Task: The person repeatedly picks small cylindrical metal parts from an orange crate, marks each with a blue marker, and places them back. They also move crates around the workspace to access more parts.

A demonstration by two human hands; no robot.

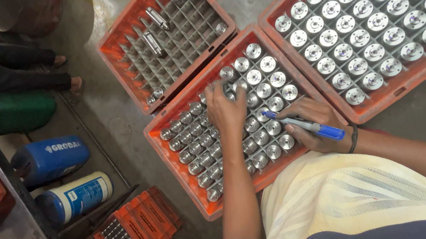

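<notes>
Middle orange plastic divided crate [170, 139] holds rows of round silver metal flanged parts [263, 90]. Left hand [225, 108] rests on them, fingers curled; what they grip cannot be told. Right hand [314, 128] clamps a blue marker pen [304, 125] over the crate. Neighbouring orange crate [339, 109] is cut off at the frame edge.

The left hand [225, 108] reaches forward on a straight arm, fingers curled downward, while the right hand [312, 128] lies lower, wrist bent, fingers apparently closed in a writing grip.
</notes>
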